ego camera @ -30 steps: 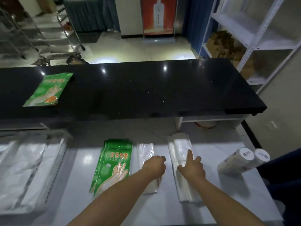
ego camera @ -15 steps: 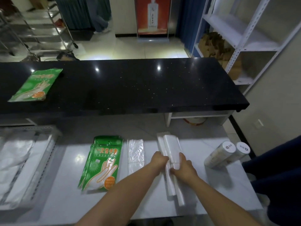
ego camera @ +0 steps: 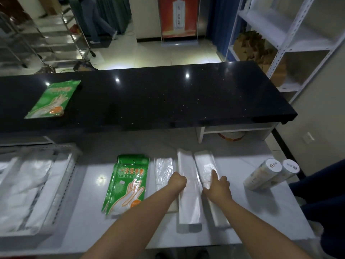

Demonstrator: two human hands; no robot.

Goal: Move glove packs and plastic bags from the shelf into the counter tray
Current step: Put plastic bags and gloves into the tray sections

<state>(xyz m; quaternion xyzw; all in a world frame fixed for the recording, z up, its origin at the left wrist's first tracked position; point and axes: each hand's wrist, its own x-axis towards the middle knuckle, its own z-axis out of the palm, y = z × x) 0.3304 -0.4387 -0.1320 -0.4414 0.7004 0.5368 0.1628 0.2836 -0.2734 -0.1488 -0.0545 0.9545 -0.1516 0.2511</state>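
at the far left a tray [ego camera: 71, 165] sits on the white worktop [ego camera: 93, 230], with loose clear plastic bags [ego camera: 28, 184] lying inside it. behind it, on the raised black worktop [ego camera: 168, 100], a single green glove pack [ego camera: 53, 99] lies flat near the left end. right of the tray, apart from it, a small stack of green glove packs [ego camera: 128, 184] lies on the white worktop. just beside that stack is a thin bag pack [ego camera: 163, 171], flat and partly hidden by the left forearm.

the left hand [ego camera: 177, 182] is curled into a fist at the left edge of the middle bag pack [ego camera: 188, 202] and grips it there; this pack lies lengthwise, its near end close to the worktop's front edge. a narrow gap parts it from the right bag pack [ego camera: 204, 165]. the right hand [ego camera: 217, 186] lies on that pack, forefinger straight along it and the other fingers curled; i cannot tell whether it actually grips the pack.

further right, two rolls [ego camera: 268, 174] lie side by side, touching. a white rack [ego camera: 280, 43] stands beyond them.
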